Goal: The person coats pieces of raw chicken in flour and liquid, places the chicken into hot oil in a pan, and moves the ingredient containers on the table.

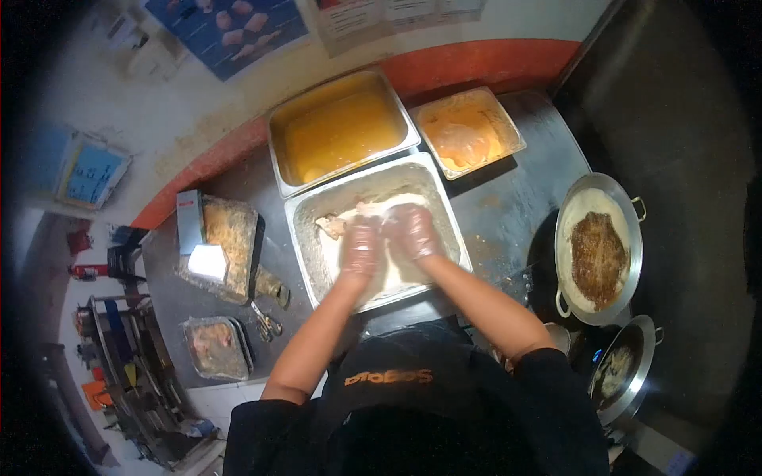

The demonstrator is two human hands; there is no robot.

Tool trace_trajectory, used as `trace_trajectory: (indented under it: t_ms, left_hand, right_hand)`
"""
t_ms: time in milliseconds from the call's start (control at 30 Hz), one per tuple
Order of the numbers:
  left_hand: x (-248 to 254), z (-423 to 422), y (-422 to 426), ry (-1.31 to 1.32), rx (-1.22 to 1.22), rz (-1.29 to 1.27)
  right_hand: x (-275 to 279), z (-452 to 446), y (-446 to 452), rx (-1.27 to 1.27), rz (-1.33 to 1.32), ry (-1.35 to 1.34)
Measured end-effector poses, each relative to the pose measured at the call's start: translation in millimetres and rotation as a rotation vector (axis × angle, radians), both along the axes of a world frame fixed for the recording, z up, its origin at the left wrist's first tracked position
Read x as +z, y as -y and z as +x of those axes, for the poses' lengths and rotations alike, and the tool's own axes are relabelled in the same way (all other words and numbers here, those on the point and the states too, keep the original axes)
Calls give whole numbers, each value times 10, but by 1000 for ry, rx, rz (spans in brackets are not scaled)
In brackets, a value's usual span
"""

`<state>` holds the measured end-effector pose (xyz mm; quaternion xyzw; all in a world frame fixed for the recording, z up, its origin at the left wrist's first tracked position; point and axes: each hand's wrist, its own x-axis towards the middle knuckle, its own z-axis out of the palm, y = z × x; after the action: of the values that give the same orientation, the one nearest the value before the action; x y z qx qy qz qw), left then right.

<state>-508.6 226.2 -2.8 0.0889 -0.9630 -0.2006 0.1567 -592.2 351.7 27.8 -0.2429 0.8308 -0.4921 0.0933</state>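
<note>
Both my hands, in clear plastic gloves, are down in a deep metal tray (455, 238) of white flour (393, 274). My left hand (363, 244) is near the tray's middle, its fingertips close to a floured piece of raw meat, likely chicken (368, 209). Just left of it lies another piece, partly coated (332, 227). My right hand (413, 230) bends inward beside the left, over the flour. Motion blur and flour hide the fingers of both hands, so their grip and anything under them cannot be made out.
Behind stand a metal pan of yellowish liquid (341, 135) and a smaller pan of orange powder (464, 131). At left are a crumb-covered tray (230, 238), scissors (266, 321) and a container of meat pieces (214, 347). Two oil woks (599, 254) (623, 369) stand at right.
</note>
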Motion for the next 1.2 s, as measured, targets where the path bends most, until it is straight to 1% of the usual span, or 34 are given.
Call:
trace_trajectory:
  t_ms: [33,67,100,133,167,200,267,300,333,400,433,467,533,567,600,633,667,733,767,833,867,900,967,1000,1067,1100,1133,1167,1200]
  left_hand:
    - [416,-63,-299,207,254,254]
    - [373,-49,-236,201,265,256]
    - [290,-41,-145,134,211,195]
    - [364,-63,-92,67,158,132]
    - [432,-36,-56,163,231,305]
    - [390,-31,-89,171,239,308]
    - [292,-52,-230,134,277,551]
    - [515,-78,-239,83,237,451]
    - [526,-70,-191,75,239,450]
    - [544,9,2,71,185,226]
    - [735,16,103,95,218,416]
    - [938,58,144,48,263,528]
    - [1180,63,415,-25,128,394]
    - [1333,22,506,-30,131,389]
    - [1590,-41,577,-80,80,460]
    - [1729,-110,661,-128,30,533]
    - [1738,-194,783,-129,36,531]
    - [1705,-384,1043,-143,85,134]
    - [1671,-500,1134,-149,90,128]
    - [1554,-738,1278,-46,54,224]
    - [1465,-843,1319,-85,54,370]
    - [1306,-956,1413,-41,42,415]
    - [869,-1200,1621,52,33,500]
    - [598,-1321,1724,102,38,541]
    - [505,-1363,1699,171,152,486]
    - [465,-1383,1684,207,207,461]
    - [519,-1387,1645,261,261,374]
    - [549,-1400,1622,252,263,372]
    - [557,-1408,1599,336,292,297]
  right_hand:
    - [-16,135,140,-88,105,-315]
    - [-8,104,129,-77,103,-319]
    - [32,32,74,-42,129,-248]
    - [94,-30,48,-5,155,-178]
    - [137,-42,56,-55,265,-54]
    - [130,29,86,-48,268,-47]
    - [111,194,156,-42,155,-201]
    - [74,132,162,-18,158,-205]
    - [94,73,146,-15,156,-212]
    - [142,-59,91,-39,201,-162]
    - [353,-138,52,-22,165,44]
    - [508,-186,51,-19,161,41]
    - [796,-280,70,-101,-84,15]
    - [975,-398,78,-22,-50,18]
    - [1170,-518,112,56,-15,22]
    - [1388,-555,202,25,-45,65]
    - [1528,-613,283,31,-47,66]
    - [1704,-761,464,10,-80,45]
    - [1628,-864,579,17,-86,40]
    - [1257,-1139,865,105,-271,101]
    - [1144,-1316,991,198,100,-360]
    - [945,-1426,1132,190,174,-426]
    - [646,-1596,1419,219,471,-564]
    - [604,-1629,1535,253,695,-632]
    - [738,-1531,1569,269,792,-371]
    - [569,-1592,1647,306,849,-434]
    - [319,-1679,1738,343,908,-496]
    - [212,-1709,1778,342,906,-506]
    - [114,-1713,1793,369,924,-529]
